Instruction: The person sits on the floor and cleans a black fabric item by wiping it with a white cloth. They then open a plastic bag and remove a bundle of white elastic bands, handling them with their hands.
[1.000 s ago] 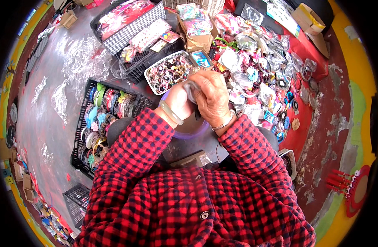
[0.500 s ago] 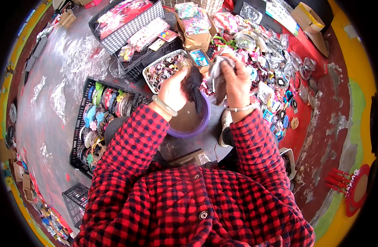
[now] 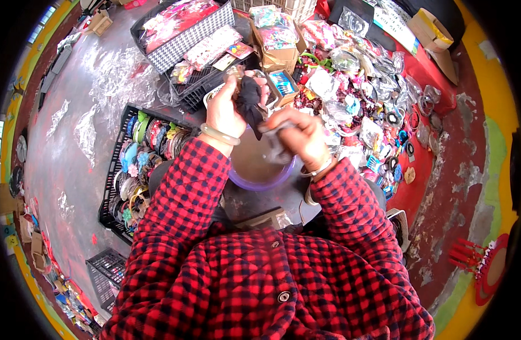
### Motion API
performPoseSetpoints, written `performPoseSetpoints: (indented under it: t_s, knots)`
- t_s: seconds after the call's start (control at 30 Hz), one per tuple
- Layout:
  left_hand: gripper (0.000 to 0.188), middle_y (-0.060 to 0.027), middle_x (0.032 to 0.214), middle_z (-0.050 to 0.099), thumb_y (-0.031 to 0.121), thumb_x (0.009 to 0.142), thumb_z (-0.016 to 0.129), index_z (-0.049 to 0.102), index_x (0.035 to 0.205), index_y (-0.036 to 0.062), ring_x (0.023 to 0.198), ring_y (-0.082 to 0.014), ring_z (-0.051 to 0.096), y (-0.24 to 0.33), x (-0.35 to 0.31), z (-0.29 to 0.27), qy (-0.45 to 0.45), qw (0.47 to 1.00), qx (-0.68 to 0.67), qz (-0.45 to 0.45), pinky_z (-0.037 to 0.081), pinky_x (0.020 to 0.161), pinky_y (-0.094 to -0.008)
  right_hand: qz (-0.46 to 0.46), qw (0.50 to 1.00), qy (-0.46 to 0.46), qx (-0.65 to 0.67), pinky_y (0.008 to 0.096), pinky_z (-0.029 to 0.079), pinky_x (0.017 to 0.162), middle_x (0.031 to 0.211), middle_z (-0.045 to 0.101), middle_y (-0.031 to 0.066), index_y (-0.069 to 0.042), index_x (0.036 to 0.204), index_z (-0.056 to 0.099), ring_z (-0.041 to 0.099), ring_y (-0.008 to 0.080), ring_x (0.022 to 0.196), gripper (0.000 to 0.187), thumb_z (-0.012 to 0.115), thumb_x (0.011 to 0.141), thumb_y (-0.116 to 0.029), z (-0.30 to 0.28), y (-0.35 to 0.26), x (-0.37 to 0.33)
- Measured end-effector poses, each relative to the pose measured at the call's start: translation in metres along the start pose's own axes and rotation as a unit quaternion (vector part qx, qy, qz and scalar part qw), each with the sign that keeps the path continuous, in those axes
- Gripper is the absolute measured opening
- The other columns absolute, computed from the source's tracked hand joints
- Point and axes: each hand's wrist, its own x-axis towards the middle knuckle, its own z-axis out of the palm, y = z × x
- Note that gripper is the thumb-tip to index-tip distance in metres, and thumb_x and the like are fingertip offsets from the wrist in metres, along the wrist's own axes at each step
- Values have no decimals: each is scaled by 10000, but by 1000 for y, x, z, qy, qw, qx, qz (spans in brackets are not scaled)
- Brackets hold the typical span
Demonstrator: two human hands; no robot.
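Note:
My left hand point(image 3: 222, 110) is closed round a black fabric piece point(image 3: 250, 101) that looks like a bow with a hanging tail. Something brownish and shiny shows at its top, too small to name. My right hand point(image 3: 304, 139) is closed on a grey cloth point(image 3: 276, 148), smeared by motion, just beside the tail of the black piece. Both hands are raised over a purple basin point(image 3: 261, 184) of cloudy water. Behind my left hand, a white basket point(image 3: 208, 97) is mostly hidden.
Hair bands fill a black crate point(image 3: 108, 195) at my left. Beyond the basin are a small box with blue packets point(image 3: 282, 84), a cardboard box of bagged items point(image 3: 280, 56) and a patterned bin point(image 3: 184, 42). Bagged accessories point(image 3: 351, 96) heap up on the right.
My right hand has swung down and left with the grey cloth, close to the black piece. My left hand has shifted slightly left and up, still holding the black piece.

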Motion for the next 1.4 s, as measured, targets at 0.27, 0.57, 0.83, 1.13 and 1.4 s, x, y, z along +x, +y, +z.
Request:
performPoseSetpoints:
  t_s: [0.27, 0.57, 0.83, 1.13, 1.4]
  knots:
    - [398, -77, 1015, 576, 327, 972, 369, 440, 1258, 60, 806, -176, 591, -25, -12, 13, -47, 974, 212, -72, 494, 636, -319, 40, 997, 33, -54, 221, 462, 720, 891, 628, 33, 16, 953, 631, 557, 81, 793, 156, 633, 844, -95, -33, 2, 18]
    - [374, -53, 1035, 555, 233, 915, 541, 452, 1227, 47, 868, -139, 583, -16, -19, 24, -104, 943, 277, -151, 534, 625, -268, -54, 978, 67, -190, 280, 501, 598, 768, 628, 90, 46, 884, 657, 619, 160, 713, 118, 612, 834, -51, -33, -2, 13]
    - [320, -103, 830, 607, 250, 908, 533, 479, 1119, 15, 608, -145, 603, -13, -21, 27, -157, 855, 400, -291, 500, 561, -232, -203, 846, 25, -492, 359, 473, 585, 705, 556, 91, -78, 789, 639, 591, 277, 671, 49, 600, 777, -105, -34, -23, 8]
    - [231, -50, 709, 575, 240, 905, 534, 545, 967, 18, 626, -133, 579, -38, -16, 7, -200, 834, 445, -258, 479, 563, -262, -210, 834, 6, -510, 332, 494, 597, 759, 610, 86, -105, 830, 661, 612, 227, 683, 119, 582, 741, -98, -52, -6, 15]
    - [250, -35, 806, 579, 134, 789, 655, 538, 990, 45, 718, -131, 578, -20, -24, 29, -163, 906, 344, -183, 468, 662, -258, -27, 935, 261, 238, 285, 496, 763, 958, 643, 83, -1, 1058, 600, 612, 161, 858, 239, 609, 842, -105, -91, -31, 13]
